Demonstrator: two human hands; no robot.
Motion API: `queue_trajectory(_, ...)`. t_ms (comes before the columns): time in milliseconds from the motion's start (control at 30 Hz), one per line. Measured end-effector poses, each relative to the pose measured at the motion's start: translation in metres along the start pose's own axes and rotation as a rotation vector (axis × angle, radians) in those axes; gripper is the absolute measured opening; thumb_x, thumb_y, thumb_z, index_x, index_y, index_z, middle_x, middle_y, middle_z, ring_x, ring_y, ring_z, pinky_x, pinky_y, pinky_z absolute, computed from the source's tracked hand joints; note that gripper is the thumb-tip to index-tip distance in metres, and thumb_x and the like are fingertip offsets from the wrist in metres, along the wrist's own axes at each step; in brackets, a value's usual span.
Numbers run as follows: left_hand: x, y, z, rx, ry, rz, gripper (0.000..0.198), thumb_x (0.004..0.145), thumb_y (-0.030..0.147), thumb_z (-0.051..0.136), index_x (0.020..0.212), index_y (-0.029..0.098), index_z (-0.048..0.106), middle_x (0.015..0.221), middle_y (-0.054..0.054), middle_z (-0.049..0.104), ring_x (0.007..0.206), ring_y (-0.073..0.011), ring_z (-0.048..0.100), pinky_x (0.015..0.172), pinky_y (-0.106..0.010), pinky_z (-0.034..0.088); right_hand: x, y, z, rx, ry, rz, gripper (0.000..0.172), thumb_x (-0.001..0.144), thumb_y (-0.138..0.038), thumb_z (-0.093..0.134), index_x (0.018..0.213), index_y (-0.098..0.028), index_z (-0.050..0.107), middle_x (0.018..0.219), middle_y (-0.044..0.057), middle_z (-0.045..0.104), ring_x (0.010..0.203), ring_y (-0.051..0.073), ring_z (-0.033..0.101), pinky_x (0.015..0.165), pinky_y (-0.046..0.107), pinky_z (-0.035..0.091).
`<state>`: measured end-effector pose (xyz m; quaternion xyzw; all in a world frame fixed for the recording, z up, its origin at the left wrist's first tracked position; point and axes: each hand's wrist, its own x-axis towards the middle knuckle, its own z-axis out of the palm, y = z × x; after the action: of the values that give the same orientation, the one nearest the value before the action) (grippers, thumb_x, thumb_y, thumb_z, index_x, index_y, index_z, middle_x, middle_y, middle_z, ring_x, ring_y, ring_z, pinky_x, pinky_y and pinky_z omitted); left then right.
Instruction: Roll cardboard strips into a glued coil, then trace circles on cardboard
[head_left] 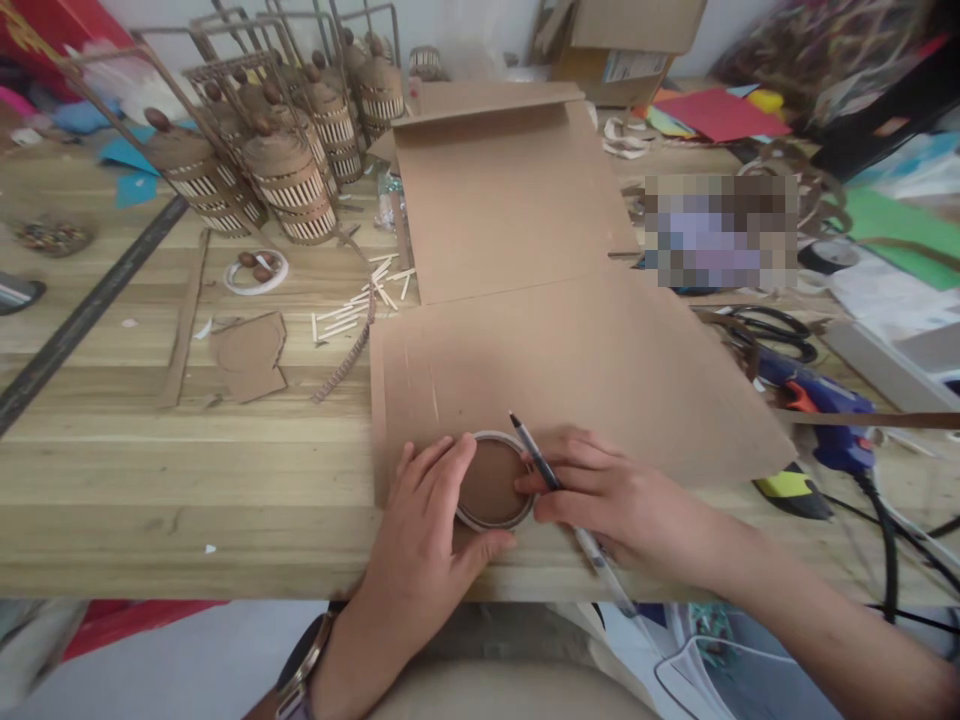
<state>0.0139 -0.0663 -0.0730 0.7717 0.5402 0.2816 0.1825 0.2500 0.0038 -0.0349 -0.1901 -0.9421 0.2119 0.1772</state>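
Observation:
A large sheet of brown cardboard [517, 350] lies on the wooden table, with a fold line across it and a flap at its far end. On its near edge rests a ring like a tape roll [495, 436], cardboard showing through its middle. My left hand [424, 520] curves around the ring's left side, thumb along the near rim. In my right hand [630, 500] is a pen [538, 460], its dark tip pointing up and away from the sheet. Fingers of that hand also touch the ring's right side.
Several small slatted lantern-like models [292, 190] stand at the back left. Thin sticks [349, 320], a cardboard cutout [251, 355] and a white ring with brown beads [256, 271] lie left. A blue glue gun [840, 430] with its cable and black scissors [780, 325] sit right.

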Motion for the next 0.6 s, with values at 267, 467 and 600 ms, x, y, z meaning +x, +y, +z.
queue_trajectory(267,0.001,0.0,-0.032,-0.75,0.325,-0.294,0.028,0.096,0.027,0.061,0.124,0.029,0.064,0.12,-0.004,0.076,0.119,-0.02,0.068,0.109,-0.037,0.049,-0.003,-0.008,-0.011,-0.102,0.062,-0.061,0.025,0.101,-0.013,0.044,0.09,-0.021,0.065,0.092,0.007,0.075,0.105,0.021,0.064,0.087,0.036,0.055)
queue_trajectory(467,0.001,-0.018,-0.044,-0.926,0.575,-0.585,0.015,0.091,0.032,0.069,0.103,0.025,0.071,0.098,0.0,0.081,0.106,-0.0189,0.073,0.112,-0.039,0.045,-0.008,0.007,-0.029,-0.191,0.2,-0.021,0.026,0.093,-0.003,0.045,0.093,-0.023,0.061,0.094,0.007,0.074,0.1,0.022,0.067,0.082,0.034,0.057)
queue_trajectory(600,-0.005,-0.023,-0.045,-0.905,0.592,-0.649,0.019,0.087,0.036,0.073,0.101,0.023,0.071,0.106,-0.002,0.079,0.114,-0.0206,0.07,0.114,-0.039,0.044,-0.009,0.025,-0.035,-0.322,0.278,0.046,0.026,0.09,-0.003,0.047,0.091,-0.027,0.058,0.095,0.007,0.072,0.093,0.025,0.067,0.074,0.038,0.057)
